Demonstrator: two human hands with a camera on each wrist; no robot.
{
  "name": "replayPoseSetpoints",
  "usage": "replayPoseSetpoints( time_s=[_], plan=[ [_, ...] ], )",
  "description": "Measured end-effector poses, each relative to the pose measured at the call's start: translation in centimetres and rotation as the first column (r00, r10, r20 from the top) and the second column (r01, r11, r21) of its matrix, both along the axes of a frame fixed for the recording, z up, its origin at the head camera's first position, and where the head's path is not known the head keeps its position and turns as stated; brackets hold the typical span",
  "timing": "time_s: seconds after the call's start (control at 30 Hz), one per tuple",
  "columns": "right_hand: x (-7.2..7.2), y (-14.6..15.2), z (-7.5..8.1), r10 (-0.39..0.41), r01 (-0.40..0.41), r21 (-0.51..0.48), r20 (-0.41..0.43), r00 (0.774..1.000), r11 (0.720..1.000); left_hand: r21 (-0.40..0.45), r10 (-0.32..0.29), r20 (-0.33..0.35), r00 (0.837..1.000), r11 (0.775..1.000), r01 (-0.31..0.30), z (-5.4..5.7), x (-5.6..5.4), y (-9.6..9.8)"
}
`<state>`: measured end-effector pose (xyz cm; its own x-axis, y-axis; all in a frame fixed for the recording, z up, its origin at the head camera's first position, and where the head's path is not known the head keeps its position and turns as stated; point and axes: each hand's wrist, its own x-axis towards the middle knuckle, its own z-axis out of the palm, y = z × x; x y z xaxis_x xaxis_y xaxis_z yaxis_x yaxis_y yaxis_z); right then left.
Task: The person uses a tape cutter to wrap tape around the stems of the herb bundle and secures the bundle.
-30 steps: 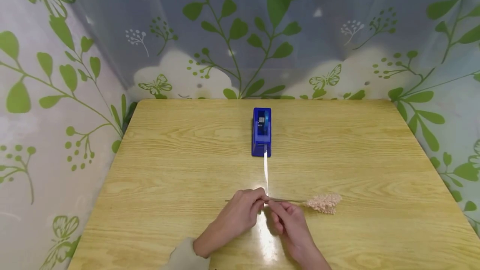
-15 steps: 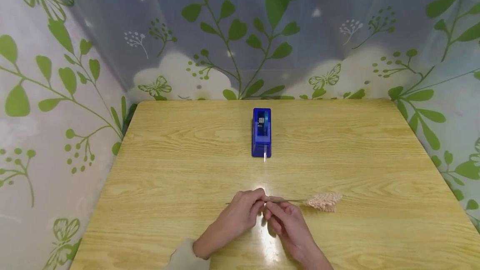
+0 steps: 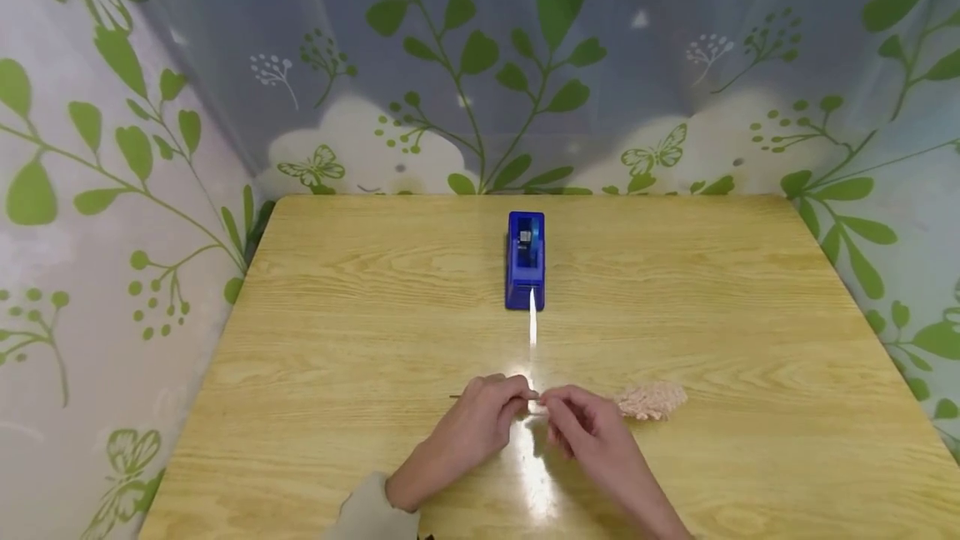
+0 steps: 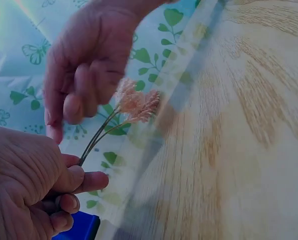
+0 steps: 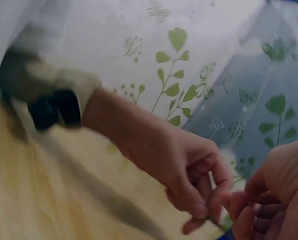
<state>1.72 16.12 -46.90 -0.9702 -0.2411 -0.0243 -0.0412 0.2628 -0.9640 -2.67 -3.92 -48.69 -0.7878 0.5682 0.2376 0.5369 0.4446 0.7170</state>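
In the head view my left hand [image 3: 487, 415] pinches the thin stems of a pale pink dried-flower sprig [image 3: 652, 401], whose fluffy head points right. A short stem end [image 3: 454, 396] sticks out on the left. The left wrist view shows several stems [image 4: 93, 142] rising from the left fingers to pink flower heads [image 4: 136, 102]. My right hand [image 3: 592, 427] is beside the left fingertips, fingers bent; whether it pinches anything is hidden. A shiny strip of clear tape [image 3: 533, 323] comes from the blue tape dispenser [image 3: 526, 261] towards the hands; its near end cannot be made out.
The wood-grain table [image 3: 337, 298] spreads around the hands, with the dispenser towards its far edge. Leaf-patterned curtains [image 3: 480, 90] hang behind and at both sides. Bright glare [image 3: 536, 482] lies on the tabletop below the hands.
My right hand has turned and shifted slightly, now covering the stem it left bare before. The left hand has kept its place. The visible shiny length of tape shortened, then lengthened partly.
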Motion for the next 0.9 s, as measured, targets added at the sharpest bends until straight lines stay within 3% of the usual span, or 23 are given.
replayPoseSetpoints(
  time_s=[0.03, 0.07, 0.13, 0.17, 0.23, 0.3, 0.4, 0.53, 0.67, 0.9],
  plan=[
    [-0.4, 0.1, 0.3, 0.003, 0.008, 0.087, -0.128, 0.992, 0.996, -0.001, 0.003, -0.012, 1.000, 1.000, -0.003, 0.0, 0.0, 0.0],
    [-0.8, 0.2, 0.5, 0.016, 0.031, 0.185, -0.248, 0.969, 0.982, -0.006, 0.006, -0.025, 1.000, 1.000, -0.006, 0.0, -0.1, -0.1],
    [-1.6, 0.4, 0.7, 0.073, 0.100, 0.394, -0.402, 0.913, 0.914, -0.011, 0.008, -0.043, 0.999, 1.000, -0.008, 0.0, -0.1, -0.1],
    [-1.9, 0.6, 0.8, 0.120, 0.106, 0.477, -0.419, 0.900, 0.873, -0.008, 0.005, -0.045, 0.999, 1.000, -0.005, 0.0, -0.1, -0.1],
    [-2.6, 0.9, 0.8, 0.208, 0.048, 0.588, -0.359, 0.910, 0.807, -0.013, 0.006, -0.043, 0.999, 1.000, -0.007, 0.0, -0.1, -0.1],
    [-3.1, 1.2, 0.8, 0.274, -0.050, 0.642, -0.255, 0.927, 0.765, -0.021, 0.012, -0.042, 0.999, 1.000, -0.013, 0.1, -0.1, -0.2],
    [-3.8, 1.6, 0.8, 0.331, -0.148, 0.633, -0.180, 0.926, 0.760, -0.027, 0.027, -0.044, 0.999, 0.999, -0.028, 0.0, 0.0, -0.2],
    [-4.4, 1.8, 0.8, 0.400, -0.154, 0.663, -0.237, 0.885, 0.733, -0.018, 0.037, -0.051, 0.998, 0.999, -0.038, -0.3, -0.1, -0.2],
    [-4.6, 1.8, 0.5, 0.480, -0.099, 0.714, -0.354, 0.802, 0.693, -0.015, 0.052, -0.020, 0.998, 0.999, -0.052, -0.4, 0.0, -0.1],
    [-4.9, 1.8, -1.0, 0.530, 0.106, 0.708, -0.610, 0.589, 0.698, -0.010, 0.091, 0.028, 0.995, 0.996, -0.091, -0.4, 0.0, 0.4]
  ],
)
